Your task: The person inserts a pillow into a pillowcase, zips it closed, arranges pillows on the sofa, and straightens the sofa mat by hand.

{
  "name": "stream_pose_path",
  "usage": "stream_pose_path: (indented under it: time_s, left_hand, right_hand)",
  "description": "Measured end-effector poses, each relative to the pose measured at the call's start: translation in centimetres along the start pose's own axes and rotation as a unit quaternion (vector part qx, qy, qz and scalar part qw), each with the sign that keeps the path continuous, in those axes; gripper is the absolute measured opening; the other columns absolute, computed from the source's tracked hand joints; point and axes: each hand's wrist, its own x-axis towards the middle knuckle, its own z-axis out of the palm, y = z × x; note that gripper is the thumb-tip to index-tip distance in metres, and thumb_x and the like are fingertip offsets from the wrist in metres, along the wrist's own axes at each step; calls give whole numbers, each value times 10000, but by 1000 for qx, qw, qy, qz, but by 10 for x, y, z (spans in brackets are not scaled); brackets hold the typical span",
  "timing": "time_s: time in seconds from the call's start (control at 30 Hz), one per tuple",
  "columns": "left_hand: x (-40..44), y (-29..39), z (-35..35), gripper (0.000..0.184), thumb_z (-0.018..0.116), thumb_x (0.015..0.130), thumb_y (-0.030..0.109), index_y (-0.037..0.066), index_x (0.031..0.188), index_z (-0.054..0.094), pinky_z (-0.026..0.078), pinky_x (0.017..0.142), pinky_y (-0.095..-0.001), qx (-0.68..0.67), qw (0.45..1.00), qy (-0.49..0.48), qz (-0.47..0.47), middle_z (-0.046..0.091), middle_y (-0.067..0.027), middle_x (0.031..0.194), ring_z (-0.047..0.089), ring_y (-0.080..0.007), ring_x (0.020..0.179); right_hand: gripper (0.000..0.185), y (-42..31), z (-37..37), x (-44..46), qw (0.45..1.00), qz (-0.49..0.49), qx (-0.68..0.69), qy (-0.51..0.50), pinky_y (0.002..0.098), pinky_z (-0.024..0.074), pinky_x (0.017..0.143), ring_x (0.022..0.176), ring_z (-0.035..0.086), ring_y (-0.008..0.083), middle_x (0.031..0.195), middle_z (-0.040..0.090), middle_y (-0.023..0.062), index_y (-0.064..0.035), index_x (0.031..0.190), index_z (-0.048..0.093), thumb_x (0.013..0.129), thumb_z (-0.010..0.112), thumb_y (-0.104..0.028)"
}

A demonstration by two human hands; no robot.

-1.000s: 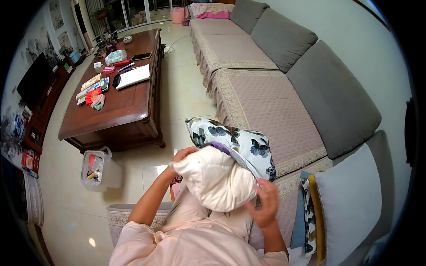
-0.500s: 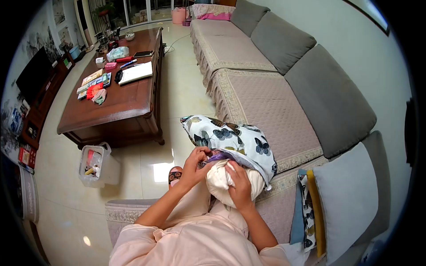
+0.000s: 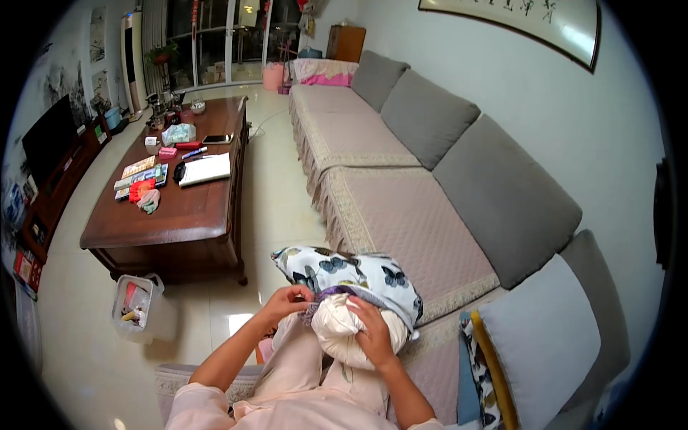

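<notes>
A cushion cover [image 3: 358, 269], white with dark and olive butterflies, lies across my knees. Out of its mouth on my side bulges a cream cloth bundle [image 3: 333, 320], gathered and creased like a cushion insert. Purple cloth [image 3: 335, 290] shows between cover and bundle. My left hand [image 3: 288, 302] is closed in a pinch at the left end of the opening, on the edge of the purple patterned cloth; its fingertips are partly hidden. Curled over the bundle's right side, my right hand [image 3: 373, 333] grips the cream fabric.
A pink quilted sofa [image 3: 401, 215] with grey back cushions [image 3: 502, 201] runs along the right. Several cushions, a light grey one [image 3: 541, 337] in front, lean beside me. At left stand a wooden coffee table [image 3: 165, 229] with small items and a plastic bin [image 3: 143, 326].
My head view has tilted up, so the room sits lower in the picture. My left hand has shifted slightly away from the cream bundle, still at the purple cloth; the right hand keeps its hold.
</notes>
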Motion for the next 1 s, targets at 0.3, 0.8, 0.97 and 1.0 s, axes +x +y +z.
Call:
stream_pose_path:
  time_s: [0.3, 0.8, 0.97, 1.0]
  left_hand:
    - [3, -27, 8, 99, 597, 852, 60, 19, 941, 582, 445, 810, -242, 48, 982, 176, 48, 586, -13, 929, 538, -92, 872]
    - [45, -21, 41, 109, 621, 736, 41, 21, 730, 514, 327, 522, -223, 178, 981, 58, 46, 429, 56, 628, 381, -39, 616]
    - [34, 26, 41, 160, 668, 753, 86, 64, 789, 514, 360, 715, -220, 38, 995, -59, -69, 482, 47, 813, 427, -58, 772]
    - [30, 31, 43, 187, 692, 738, 86, 63, 797, 516, 363, 720, -223, 58, 993, -82, -57, 484, 51, 813, 431, -57, 776]
  right_hand:
    - [519, 14, -4, 11, 999, 6, 46, 8, 352, 356, 987, 1146, 485, 285, 1211, 539, 119, -43, 1116, 581, 629, 494, 114]
    - [420, 51, -43, 4, 978, 85, 176, 72, 286, 392, 936, 1059, 545, 177, 1125, 604, 94, 24, 1120, 576, 721, 514, 140]
    - [293, 60, -51, -3, 972, 75, 210, 79, 294, 413, 902, 1016, 565, 184, 1100, 612, 104, 25, 1060, 611, 771, 596, -23]
    - [285, 57, -54, -3, 973, 70, 209, 76, 300, 413, 904, 1018, 565, 187, 1095, 614, 107, 25, 1049, 616, 770, 601, -32]
